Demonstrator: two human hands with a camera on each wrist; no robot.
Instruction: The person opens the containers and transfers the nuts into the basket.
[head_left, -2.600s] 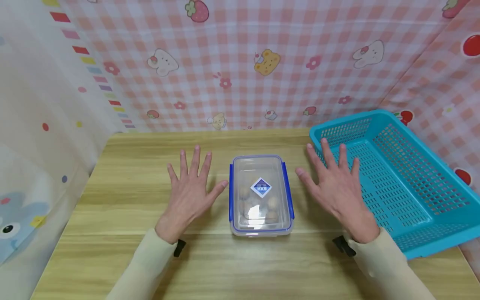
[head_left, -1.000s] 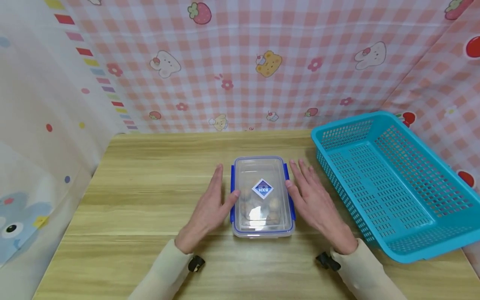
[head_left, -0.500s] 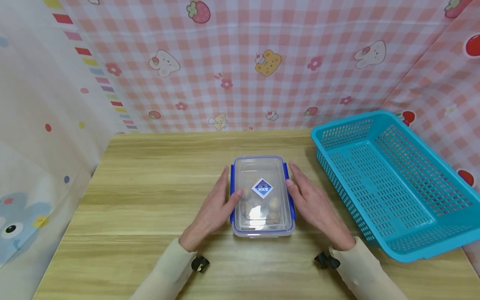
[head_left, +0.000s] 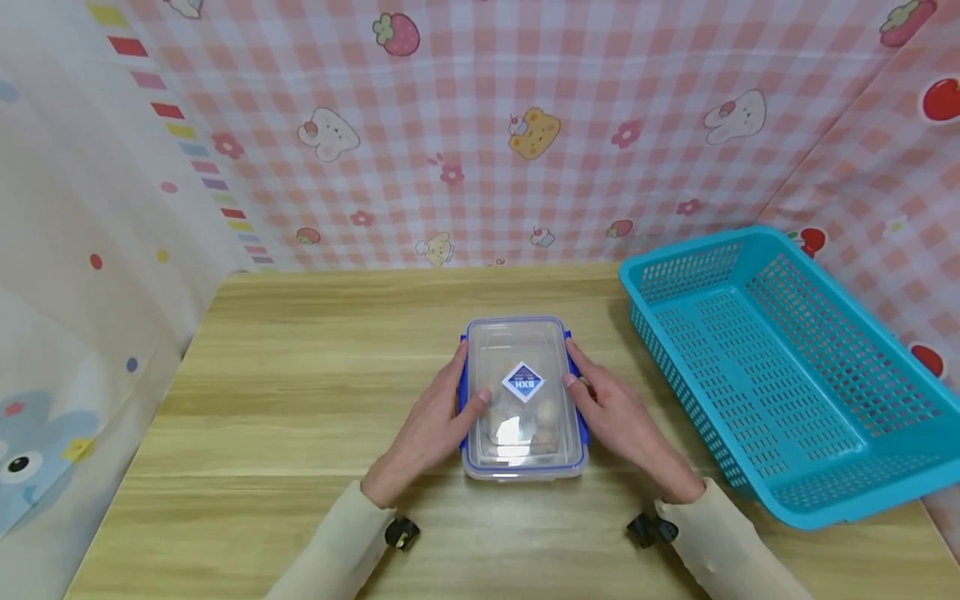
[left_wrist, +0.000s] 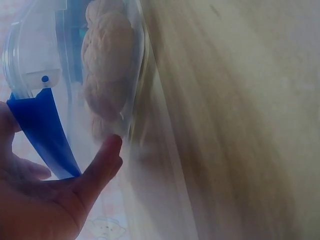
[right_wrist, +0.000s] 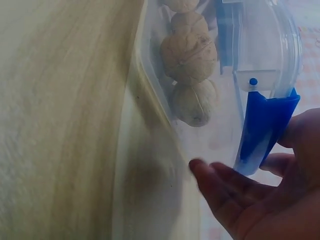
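Head cam | clr box (head_left: 527,421): long axis fore-aft, label (head_left: 522,382) upside-dn | L hand (head_left: 431,423), R hand (head_left: 619,419) pinching sides

A tabletop booth, the wider room hidden: wood-grain table (head_left: 315,392), pink checked cloth (head_left: 480,192) hanging far and right, dotted pale cloth (head_left: 67,258) left

The clear box (head_left: 498,342) has blue clasps (left_wrist: 44,132) and a blue-and-white label (head_left: 522,382); the walnuts (right_wrist: 187,57) are tan. The basket (head_left: 780,375) at right is turquoise, the far cloth (head_left: 420,100) pink-and-white checked, the table (head_left: 300,375) yellow-brown wood-grain.
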